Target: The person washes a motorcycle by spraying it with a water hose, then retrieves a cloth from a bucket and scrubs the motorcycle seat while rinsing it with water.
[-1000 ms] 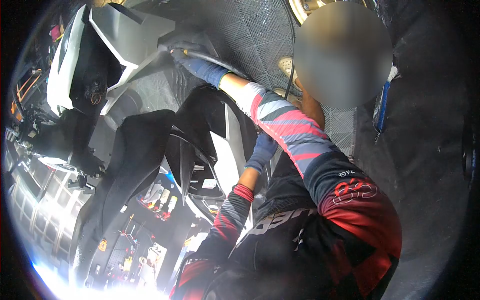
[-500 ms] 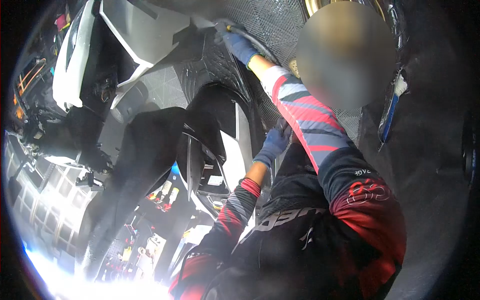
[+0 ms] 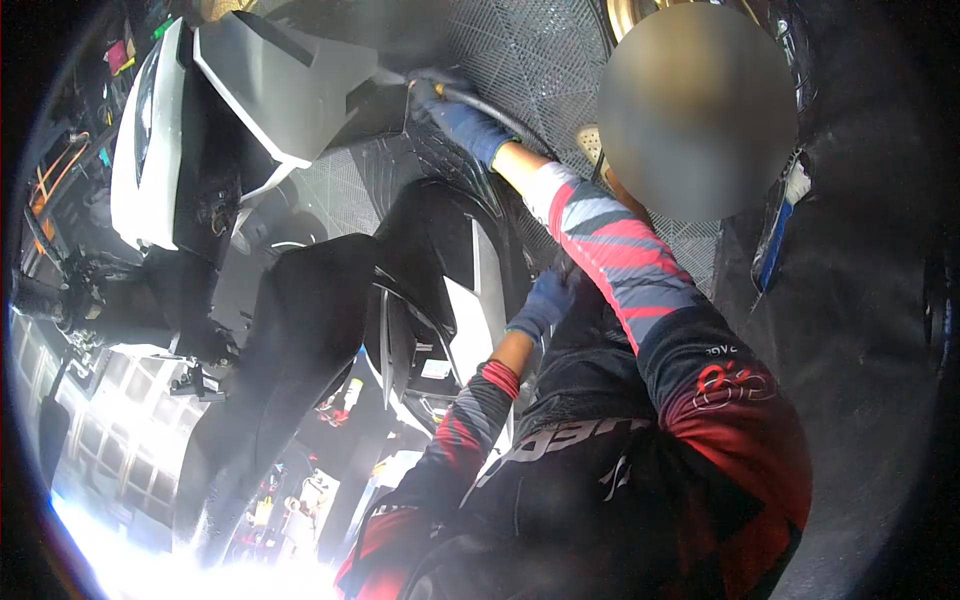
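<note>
My right hand [image 3: 465,125], in a blue glove, is wrapped round a spray gun [image 3: 437,91] on a black hose [image 3: 505,120], with a yellow fitting at its grip. Its tip points left, toward the grey-white front panel [image 3: 285,85] of a scooter, and faint mist shows there. My left hand [image 3: 543,302], also blue-gloved, is low beside the scooter's white side panel [image 3: 470,310]. Dark shadow and my right forearm obscure the left fingers, so what they touch cannot be made out. The scooter's black seat [image 3: 320,300] lies to the left.
Grey grid floor mats [image 3: 530,50] extend beyond my right hand. A cream perforated shoe [image 3: 590,142] stands near a blurred round patch. A blue-and-white object [image 3: 780,235] lies on the dark floor at right. Bright glare fills the lower left.
My right hand and the spray gun have moved slightly left and down, and the mist is fainter. My left hand has shifted slightly down. The view has tilted a little.
</note>
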`<action>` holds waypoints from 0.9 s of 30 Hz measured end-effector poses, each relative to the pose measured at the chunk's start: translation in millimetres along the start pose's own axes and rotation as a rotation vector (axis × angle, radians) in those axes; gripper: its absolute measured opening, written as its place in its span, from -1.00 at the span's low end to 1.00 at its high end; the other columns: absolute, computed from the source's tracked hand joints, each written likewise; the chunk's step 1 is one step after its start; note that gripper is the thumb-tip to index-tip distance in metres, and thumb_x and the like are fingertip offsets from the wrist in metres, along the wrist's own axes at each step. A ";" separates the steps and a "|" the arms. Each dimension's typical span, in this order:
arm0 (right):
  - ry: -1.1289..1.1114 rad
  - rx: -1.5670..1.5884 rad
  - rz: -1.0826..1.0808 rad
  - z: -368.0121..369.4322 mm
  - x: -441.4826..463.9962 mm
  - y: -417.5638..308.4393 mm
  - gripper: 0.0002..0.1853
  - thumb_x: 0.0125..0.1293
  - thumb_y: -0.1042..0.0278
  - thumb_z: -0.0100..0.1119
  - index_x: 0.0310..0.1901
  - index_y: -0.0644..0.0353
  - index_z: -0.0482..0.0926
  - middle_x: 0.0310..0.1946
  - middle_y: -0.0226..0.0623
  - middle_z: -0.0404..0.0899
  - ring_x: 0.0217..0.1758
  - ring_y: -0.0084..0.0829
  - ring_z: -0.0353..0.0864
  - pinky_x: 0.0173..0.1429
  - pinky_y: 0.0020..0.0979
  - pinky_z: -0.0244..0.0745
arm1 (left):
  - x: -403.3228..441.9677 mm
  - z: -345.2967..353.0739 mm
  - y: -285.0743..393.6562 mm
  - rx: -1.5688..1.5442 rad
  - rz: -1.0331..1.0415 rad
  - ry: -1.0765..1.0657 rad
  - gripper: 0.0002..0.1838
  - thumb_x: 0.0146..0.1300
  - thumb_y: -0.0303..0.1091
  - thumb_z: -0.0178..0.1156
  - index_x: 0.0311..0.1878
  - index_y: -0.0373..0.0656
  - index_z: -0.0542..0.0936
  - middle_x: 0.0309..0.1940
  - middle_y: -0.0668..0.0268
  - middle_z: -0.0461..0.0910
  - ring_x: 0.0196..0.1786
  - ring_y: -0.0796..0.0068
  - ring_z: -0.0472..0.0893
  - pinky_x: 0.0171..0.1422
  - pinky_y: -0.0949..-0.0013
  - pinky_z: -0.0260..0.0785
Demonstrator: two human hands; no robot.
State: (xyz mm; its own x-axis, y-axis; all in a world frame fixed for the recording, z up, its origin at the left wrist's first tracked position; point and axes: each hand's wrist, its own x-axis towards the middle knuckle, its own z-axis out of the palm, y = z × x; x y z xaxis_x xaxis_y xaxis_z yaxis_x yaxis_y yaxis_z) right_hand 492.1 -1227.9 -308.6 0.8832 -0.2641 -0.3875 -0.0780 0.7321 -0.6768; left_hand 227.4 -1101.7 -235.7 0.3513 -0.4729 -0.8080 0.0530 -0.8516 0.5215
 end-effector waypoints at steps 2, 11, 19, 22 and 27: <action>0.064 -0.096 0.021 -7.1 1.8 -10.4 -0.76 0.48 0.21 0.08 -0.01 0.19 0.55 -0.43 -0.46 0.56 -0.43 -0.58 0.53 -0.32 -0.52 0.50 | 5.6 -7.4 15.1 0.015 -0.053 -0.025 -0.54 0.29 -0.33 0.10 0.26 -0.12 0.44 0.15 -0.11 0.50 0.22 -0.20 0.46 0.24 -0.01 0.38; -0.152 0.114 -0.005 34.7 -27.9 -1.7 -0.71 0.45 0.17 0.13 -0.02 0.21 0.62 -0.34 -0.42 0.66 -0.25 -0.62 0.58 -0.12 -0.50 0.53 | 2.9 19.5 -18.2 -0.049 0.095 0.088 -0.59 0.32 -0.28 0.11 0.20 -0.20 0.47 0.12 -0.09 0.53 0.18 -0.19 0.48 0.26 0.02 0.37; 0.094 -0.302 -0.021 -3.7 13.9 -23.0 -0.68 0.50 0.12 0.01 0.02 0.18 0.57 -0.35 -0.38 0.59 -0.39 -0.51 0.56 -0.26 -0.33 0.54 | 14.0 -10.1 21.1 -0.099 0.072 0.131 -0.58 0.37 -0.24 0.06 0.23 -0.20 0.42 0.16 -0.13 0.48 0.19 -0.25 0.45 0.21 -0.07 0.37; 0.091 -0.135 -0.006 -31.5 49.2 24.1 -0.65 0.48 0.04 0.03 -0.24 0.18 0.55 -0.47 -0.41 0.57 -0.47 -0.56 0.55 -0.35 -0.44 0.48 | 20.5 -23.1 39.5 0.011 -0.061 0.037 -0.59 0.38 -0.27 0.03 0.25 -0.20 0.40 0.16 -0.16 0.47 0.19 -0.26 0.44 0.17 -0.05 0.38; 0.094 -0.089 0.057 -21.1 44.0 -18.4 -0.60 0.50 -0.02 0.00 -0.24 0.19 0.55 -0.50 -0.39 0.58 -0.48 -0.54 0.56 -0.34 -0.43 0.48 | 27.0 -36.7 66.3 -0.084 -0.009 0.070 -0.62 0.37 -0.32 0.03 0.22 -0.18 0.45 0.10 -0.15 0.52 0.14 -0.26 0.47 0.15 -0.02 0.41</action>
State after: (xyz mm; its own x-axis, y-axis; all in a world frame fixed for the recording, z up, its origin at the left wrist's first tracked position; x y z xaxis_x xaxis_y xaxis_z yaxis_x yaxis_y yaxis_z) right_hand 522.6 -1266.3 -326.4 0.8294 -0.2838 -0.4811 -0.1718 0.6900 -0.7032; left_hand 274.7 -1162.6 -212.9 0.4149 -0.4459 -0.7931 0.1333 -0.8325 0.5378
